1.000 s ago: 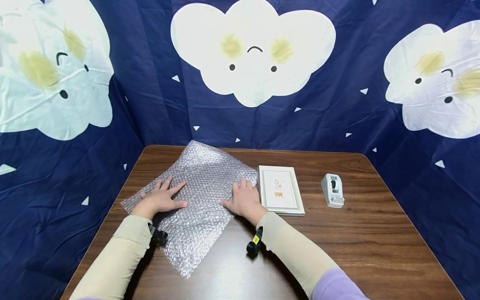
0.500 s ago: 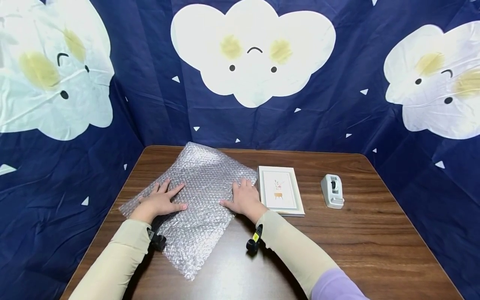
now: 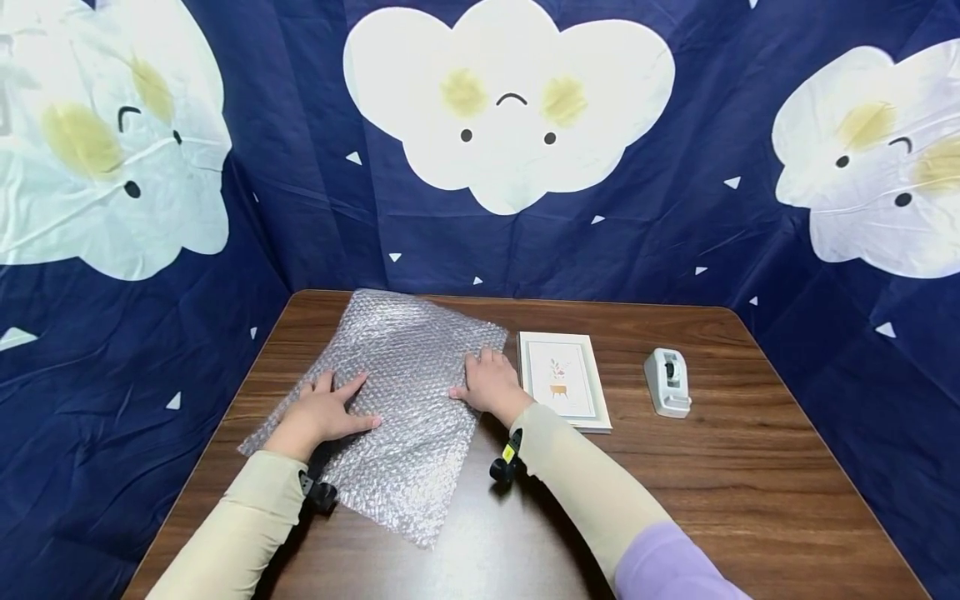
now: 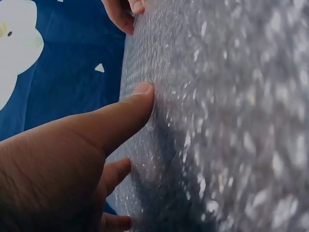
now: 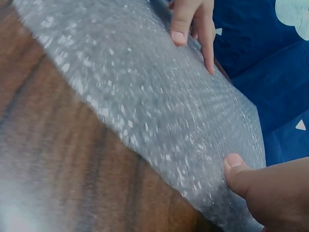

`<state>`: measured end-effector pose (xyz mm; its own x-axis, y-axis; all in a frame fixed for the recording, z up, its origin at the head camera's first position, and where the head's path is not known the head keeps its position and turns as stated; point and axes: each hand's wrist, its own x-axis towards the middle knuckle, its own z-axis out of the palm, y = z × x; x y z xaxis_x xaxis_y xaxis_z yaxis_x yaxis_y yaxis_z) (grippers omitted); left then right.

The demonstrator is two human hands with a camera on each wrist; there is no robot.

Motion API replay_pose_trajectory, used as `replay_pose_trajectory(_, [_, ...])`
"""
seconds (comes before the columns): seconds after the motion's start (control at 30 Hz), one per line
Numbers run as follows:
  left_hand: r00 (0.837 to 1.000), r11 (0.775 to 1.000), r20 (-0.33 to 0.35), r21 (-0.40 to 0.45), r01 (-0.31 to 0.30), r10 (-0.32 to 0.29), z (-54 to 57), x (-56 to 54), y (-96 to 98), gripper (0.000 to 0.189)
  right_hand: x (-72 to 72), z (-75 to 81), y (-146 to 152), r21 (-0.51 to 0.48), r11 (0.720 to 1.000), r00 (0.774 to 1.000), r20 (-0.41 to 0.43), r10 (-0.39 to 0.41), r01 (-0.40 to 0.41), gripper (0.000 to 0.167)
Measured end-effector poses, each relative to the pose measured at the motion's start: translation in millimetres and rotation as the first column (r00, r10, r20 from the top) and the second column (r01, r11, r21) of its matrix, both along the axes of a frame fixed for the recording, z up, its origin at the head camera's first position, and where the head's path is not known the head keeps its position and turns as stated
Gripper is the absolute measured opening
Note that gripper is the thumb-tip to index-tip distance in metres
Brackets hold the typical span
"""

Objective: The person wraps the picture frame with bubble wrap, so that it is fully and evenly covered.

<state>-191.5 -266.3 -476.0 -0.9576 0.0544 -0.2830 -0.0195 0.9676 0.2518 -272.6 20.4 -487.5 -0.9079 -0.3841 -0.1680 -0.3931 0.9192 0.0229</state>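
A sheet of clear bubble wrap (image 3: 405, 358) lies flat and askew on the left half of the table. My left hand (image 3: 318, 417) rests on its left part with the fingers spread; in the left wrist view the thumb (image 4: 142, 92) touches the bubbled surface. On the sheet's right edge lies my right hand (image 3: 491, 383), fingers pointing away from me. The right wrist view shows its thumb (image 5: 235, 164) on the bubble wrap, while its other fingers are hidden there. Just right of this hand is a white picture-frame-like item (image 3: 566, 379) with a plant picture.
A white tape dispenser (image 3: 667, 383) stands on the right part of the wooden table (image 3: 750, 500). Dark blue cloth (image 3: 315, 225) with white clouds hangs behind the table and along both sides.
The bubble wrap has turned anticlockwise: its far corner went left and its near corner right. My left hand slid slightly towards me; my right hand moved slightly away from me.
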Motion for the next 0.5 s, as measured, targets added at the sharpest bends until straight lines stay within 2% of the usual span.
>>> replay_pose_trajectory(0.13, [1.0,0.999,0.011,-0.039,-0.003,0.003,2.3,0.5,4.3,0.109,-5.3,1.2,2,-0.028,1.0,1.0,0.023,0.004,-0.003,0.084])
replay_pose_trajectory(0.27, [0.998,0.994,0.06,-0.105,0.009,-0.003,17.0,-6.6,10.9,0.107,-4.5,4.5,3,-0.053,0.997,0.997,-0.064,0.049,-0.052,0.078])
replay_pose_trajectory(0.33, [0.998,0.991,0.062,-0.133,0.019,-0.011,27.5,-18.2,13.8,0.102,3.4,8.3,2,-0.059,0.994,0.988,-0.125,0.088,-0.096,0.074])
replay_pose_trajectory(0.4, [0.999,0.99,0.039,-0.135,0.029,-0.024,35.8,-35.7,16.1,0.096,17.5,12.3,1,-0.059,0.987,0.979,-0.153,0.136,-0.147,0.075])
replay_pose_trajectory(0.5, [0.997,0.992,-0.037,-0.114,0.057,-0.062,38.0,-65.7,15.6,0.09,43.4,13.7,-2,-0.073,0.972,0.968,-0.134,0.214,-0.225,0.085])
